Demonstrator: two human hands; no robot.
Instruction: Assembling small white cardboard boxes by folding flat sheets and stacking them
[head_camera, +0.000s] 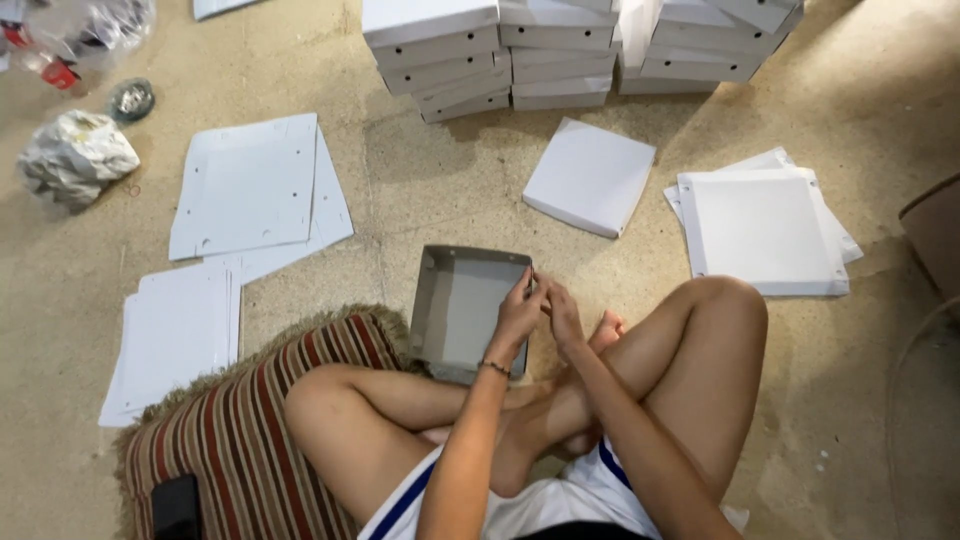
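I sit cross-legged on the floor with a grey open cardboard box tray (462, 305) lying in front of my knees. My left hand (517, 315) grips the tray's right wall, fingers pinching its upper corner. Touching it from the right, my right hand (563, 312) presses on the same edge with fingers curled. The tray's inside faces up and holds nothing. A thin bracelet sits on my left wrist.
Stacks of finished white boxes (520, 50) stand at the back. A single white lid (590, 175) lies beyond the tray. Flat white cardboard sheets lie at left (245, 185), lower left (180, 335) and right (762, 230). A striped cushion (250, 430) is under my left leg. Crumpled paper (75, 155) sits far left.
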